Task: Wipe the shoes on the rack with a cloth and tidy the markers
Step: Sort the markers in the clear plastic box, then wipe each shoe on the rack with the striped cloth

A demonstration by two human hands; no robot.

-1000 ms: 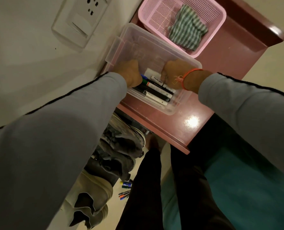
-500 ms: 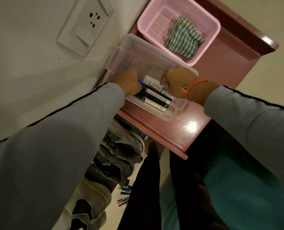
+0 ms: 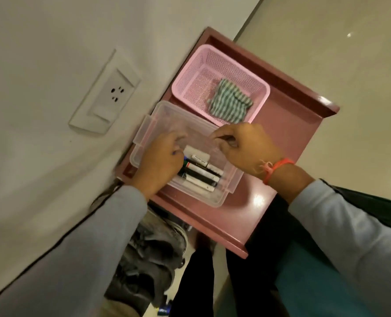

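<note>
The maroon rack top (image 3: pixel 288 138) stands against the wall (image 3: pixel 41 65), under a white socket plate (image 3: pixel 107 92). Grey shoes (image 3: pixel 153 255) sit on the shelf below its near edge. A pink mesh basket (image 3: pixel 190 88) at the far corner holds the striped cloth (image 3: pixel 228 101). Touching it, a clear plastic box (image 3: pixel 212 197) holds the markers (image 3: pixel 201 172) lying side by side. The left hand (image 3: pixel 160 161) rests loosely curled over the marker ends. The right hand (image 3: pixel 244 147), fingers bent and apart, hovers over the box's far side, with an orange thread (image 3: pixel 279 168) on its wrist.

A pale wall (image 3: pixel 41 53) carries a white socket plate (image 3: pixel 105 92) — glossy beige floor (image 3: pixel 350 76) beyond.
</note>
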